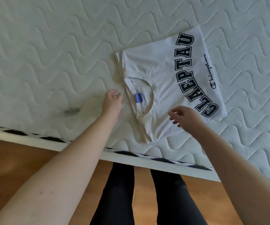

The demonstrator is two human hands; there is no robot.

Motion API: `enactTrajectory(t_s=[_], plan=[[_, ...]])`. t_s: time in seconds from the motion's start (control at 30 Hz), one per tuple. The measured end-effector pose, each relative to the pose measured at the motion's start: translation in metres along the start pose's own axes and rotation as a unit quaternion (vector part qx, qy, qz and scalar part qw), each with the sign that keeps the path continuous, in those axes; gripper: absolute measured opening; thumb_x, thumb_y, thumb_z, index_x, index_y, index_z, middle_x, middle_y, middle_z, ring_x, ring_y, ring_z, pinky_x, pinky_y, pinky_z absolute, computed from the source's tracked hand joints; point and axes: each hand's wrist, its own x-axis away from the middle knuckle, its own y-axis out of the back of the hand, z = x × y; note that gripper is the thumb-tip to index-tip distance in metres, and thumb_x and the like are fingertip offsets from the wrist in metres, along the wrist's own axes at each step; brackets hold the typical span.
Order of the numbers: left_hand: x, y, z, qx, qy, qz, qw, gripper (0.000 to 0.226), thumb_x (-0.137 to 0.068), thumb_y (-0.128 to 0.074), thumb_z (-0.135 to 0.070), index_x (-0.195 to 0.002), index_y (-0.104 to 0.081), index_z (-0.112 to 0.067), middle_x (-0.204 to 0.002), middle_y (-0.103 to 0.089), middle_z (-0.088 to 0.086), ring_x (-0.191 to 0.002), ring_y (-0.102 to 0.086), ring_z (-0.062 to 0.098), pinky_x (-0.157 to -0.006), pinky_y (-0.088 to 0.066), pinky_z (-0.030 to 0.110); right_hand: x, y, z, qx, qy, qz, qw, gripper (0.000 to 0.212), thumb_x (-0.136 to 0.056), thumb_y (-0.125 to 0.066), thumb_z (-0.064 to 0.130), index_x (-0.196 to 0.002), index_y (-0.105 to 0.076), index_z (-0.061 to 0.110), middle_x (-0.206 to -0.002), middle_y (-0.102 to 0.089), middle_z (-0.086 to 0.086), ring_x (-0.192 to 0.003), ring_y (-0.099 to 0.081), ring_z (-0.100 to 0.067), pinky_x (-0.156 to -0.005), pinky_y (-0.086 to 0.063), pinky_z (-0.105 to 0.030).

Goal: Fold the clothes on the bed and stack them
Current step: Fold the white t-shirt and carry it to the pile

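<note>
A white T-shirt with dark block letters lies folded into a rectangle on the quilted mattress, collar and blue neck label facing me. My left hand hovers just left of the collar edge, fingers loosely curled, holding nothing. Above the shirt's near right part, my right hand floats with fingers spread and relaxed, not gripping the cloth.
The mattress edge with a black-and-white trim runs diagonally in front of me. Below it is a wooden floor and my legs in dark trousers. A small dark smudge marks the mattress left of my left hand.
</note>
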Motion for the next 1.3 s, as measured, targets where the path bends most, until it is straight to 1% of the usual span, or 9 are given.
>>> enactTrajectory(t_s=[0.1,0.23,0.3,0.4,0.67,0.83,1.0,1.13,1.3], plan=[[0.030,-0.006,0.016,0.020,0.017,-0.001,1.000,0.017,-0.095,-0.058,-0.022,-0.112,-0.058,-0.024,-0.115,-0.065,0.012,-0.101,-0.064,0.024,-0.088,-0.051,0.037,-0.025,0.006,0.031,0.064,0.078,0.001,0.995,0.016,-0.093,-0.063,0.034,-0.103,-0.067,0.022,-0.088,-0.070,0.009,-0.080,-0.065,-0.008,-0.065,-0.049,-0.025],[0.053,-0.015,0.023,0.090,0.048,0.000,0.995,0.020,-0.093,-0.056,-0.031,-0.113,-0.055,-0.034,-0.121,-0.060,0.017,-0.096,-0.062,0.023,-0.081,-0.049,0.030,-0.064,0.001,0.080,0.104,0.171,0.002,0.980,0.017,-0.093,-0.063,0.031,-0.107,-0.068,0.024,-0.091,-0.068,0.013,-0.082,-0.062,-0.004,-0.068,-0.043,-0.017],[0.062,-0.019,0.026,0.103,0.051,-0.012,0.993,0.028,-0.095,-0.056,-0.035,-0.122,-0.053,-0.032,-0.122,-0.059,0.003,-0.103,-0.060,0.012,-0.089,-0.049,0.029,-0.079,-0.003,0.100,0.117,0.208,0.009,0.971,0.018,-0.094,-0.061,0.027,-0.111,-0.068,0.024,-0.098,-0.068,0.011,-0.092,-0.064,-0.009,-0.078,-0.043,-0.020],[0.077,-0.024,0.030,0.122,0.056,-0.049,0.990,0.039,-0.097,-0.057,-0.035,-0.133,-0.047,-0.026,-0.114,-0.058,-0.013,-0.098,-0.054,-0.004,-0.077,-0.042,0.018,-0.096,-0.008,0.130,0.159,0.267,0.021,0.950,0.025,-0.096,-0.058,0.023,-0.120,-0.065,0.023,-0.115,-0.066,0.009,-0.112,-0.059,-0.011,-0.087,-0.038,-0.018],[0.112,-0.048,0.064,0.183,0.126,-0.121,0.967,0.035,-0.094,-0.062,-0.036,-0.122,-0.049,-0.020,-0.104,-0.060,-0.013,-0.097,-0.059,-0.001,-0.070,-0.042,0.013,-0.164,-0.013,0.190,0.387,0.328,0.001,0.862,0.067,-0.095,-0.060,0.027,-0.153,-0.026,0.027,-0.157,-0.031,-0.001,-0.144,-0.024,-0.026,-0.114,-0.025,-0.046],[0.132,-0.070,0.073,0.189,0.184,-0.103,0.959,0.032,-0.089,-0.069,-0.031,-0.111,-0.056,-0.014,-0.104,-0.066,0.002,-0.089,-0.063,0.012,-0.069,-0.045,0.021,-0.191,-0.022,0.194,0.452,0.335,0.007,0.827,0.064,-0.089,-0.066,0.037,-0.146,-0.038,0.027,-0.147,-0.037,-0.004,-0.134,-0.034,-0.031,-0.111,-0.023,-0.044],[0.147,-0.072,0.083,0.096,0.184,-0.029,0.978,0.037,-0.078,-0.082,-0.029,-0.105,-0.058,-0.021,-0.096,-0.061,-0.014,-0.085,-0.060,0.004,-0.064,-0.042,0.017,-0.201,-0.025,0.222,0.480,0.297,0.024,0.825,0.064,-0.077,-0.078,0.045,-0.130,-0.050,0.023,-0.127,-0.057,-0.004,-0.123,-0.044,-0.031,-0.098,-0.032,-0.043],[0.149,-0.073,0.085,0.017,0.160,-0.037,0.986,0.023,-0.080,-0.078,-0.020,-0.071,-0.058,-0.011,-0.071,-0.058,0.005,-0.058,-0.053,0.014,-0.049,-0.035,0.016,-0.202,-0.022,0.228,0.520,0.304,0.067,0.795,0.052,-0.080,-0.074,0.049,-0.113,-0.061,0.011,-0.108,-0.062,-0.010,-0.107,-0.055,-0.032,-0.085,-0.044,-0.039],[0.160,-0.075,0.081,0.067,0.180,-0.049,0.980,0.011,-0.086,-0.071,-0.023,-0.090,-0.064,-0.015,-0.087,-0.068,0.000,-0.079,-0.064,0.019,-0.069,-0.050,0.034,-0.196,-0.009,0.226,0.495,0.339,0.101,0.793,0.039,-0.085,-0.072,0.043,-0.102,-0.058,0.010,-0.090,-0.054,-0.001,-0.085,-0.050,-0.022,-0.072,-0.033,-0.030]])
